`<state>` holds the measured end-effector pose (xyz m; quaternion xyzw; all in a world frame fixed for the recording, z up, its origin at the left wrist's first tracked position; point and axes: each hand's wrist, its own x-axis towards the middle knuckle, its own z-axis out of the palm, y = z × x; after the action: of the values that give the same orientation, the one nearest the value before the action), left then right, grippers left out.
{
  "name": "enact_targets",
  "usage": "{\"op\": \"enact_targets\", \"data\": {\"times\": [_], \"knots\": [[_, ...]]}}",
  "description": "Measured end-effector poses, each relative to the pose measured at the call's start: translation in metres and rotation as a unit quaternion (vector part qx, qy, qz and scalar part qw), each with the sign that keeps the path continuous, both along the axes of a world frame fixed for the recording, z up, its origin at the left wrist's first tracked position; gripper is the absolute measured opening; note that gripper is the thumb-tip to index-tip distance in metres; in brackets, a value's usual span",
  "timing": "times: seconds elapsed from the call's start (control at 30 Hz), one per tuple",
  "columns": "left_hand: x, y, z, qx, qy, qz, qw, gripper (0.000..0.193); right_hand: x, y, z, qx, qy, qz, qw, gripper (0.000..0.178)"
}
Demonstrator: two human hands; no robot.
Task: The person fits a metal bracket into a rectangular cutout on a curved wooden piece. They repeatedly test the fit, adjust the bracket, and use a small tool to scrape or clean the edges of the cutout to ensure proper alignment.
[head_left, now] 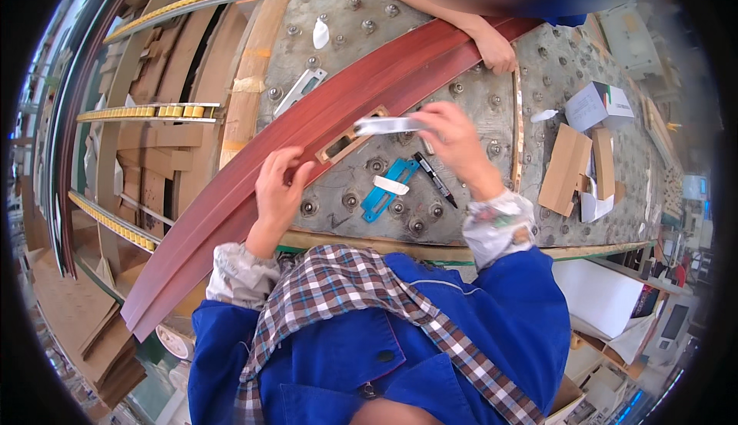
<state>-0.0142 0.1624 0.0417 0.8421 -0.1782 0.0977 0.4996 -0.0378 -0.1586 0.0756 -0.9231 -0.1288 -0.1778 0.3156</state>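
Observation:
A long reddish-brown wood-grained board (307, 117) lies slantwise over the studded worktable (492, 141). My right hand (457, 144) is closed on a pale, flat, narrow plate (384, 126), slightly blurred, held above the board's near edge. Below the plate is a tan slotted frame (335, 148), its dark opening partly covered. At the board's near edge rests my left hand (278, 187), thumb and fingers apart, holding nothing. Between my hands and body lie a teal slotted template (377, 202) with a small white piece (390, 185) on it, and a black marker pen (437, 182).
A co-worker's hand (496, 50) rests by the board's far end. Beyond the board lies a silver slotted plate (301, 91). On the right are a white box (592, 106), cardboard pieces (565, 167) and a small white bottle (544, 116). Roller rails (150, 112) stand at left.

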Motion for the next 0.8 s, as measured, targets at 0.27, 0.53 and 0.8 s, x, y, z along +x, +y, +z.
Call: {"op": "enact_targets", "data": {"times": [0.27, 0.53, 0.8], "knots": [[0.024, -0.026, -0.021, 0.092, -0.06, -0.132, 0.985, 0.021, 0.063, 0.037, -0.038, -0.051, 0.08, 0.178, 0.979, 0.03], [0.015, -0.041, -0.017, 0.149, -0.039, -0.124, 0.98, 0.011, 0.031, 0.042, -0.044, -0.03, -0.016, 0.099, 0.994, 0.024], [0.019, -0.048, -0.013, 0.273, -0.056, -0.139, 0.95, 0.006, 0.009, 0.066, -0.052, -0.135, -0.046, 0.027, 0.989, 0.026]]}}
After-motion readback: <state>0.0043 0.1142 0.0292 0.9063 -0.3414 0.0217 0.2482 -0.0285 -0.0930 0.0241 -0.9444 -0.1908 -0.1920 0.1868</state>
